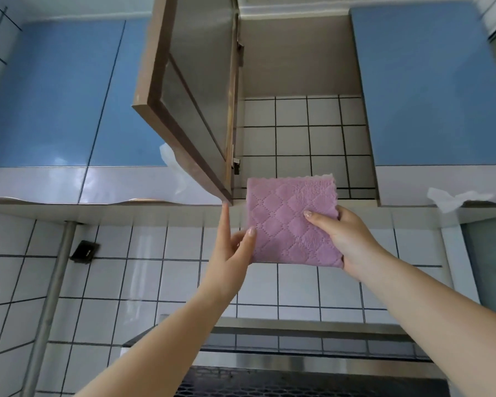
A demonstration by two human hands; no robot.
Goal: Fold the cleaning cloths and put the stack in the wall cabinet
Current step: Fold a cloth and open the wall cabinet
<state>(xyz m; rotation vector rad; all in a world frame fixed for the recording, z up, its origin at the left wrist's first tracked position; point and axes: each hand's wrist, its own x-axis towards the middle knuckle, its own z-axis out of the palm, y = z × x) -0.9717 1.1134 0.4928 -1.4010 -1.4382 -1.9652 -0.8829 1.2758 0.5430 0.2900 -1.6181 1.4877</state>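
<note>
- A right hand (347,239) grips a folded pink cloth stack (292,222), plush with diamond quilting and scalloped edges, thumb pinching its face.
- The left hand (229,247), fingers straight, touches the brown-framed cabinet door (189,90), its thumb apparently brushing the cloth.
- The stack hangs below the open wall cabinet (298,61), white tiles behind.
</note>
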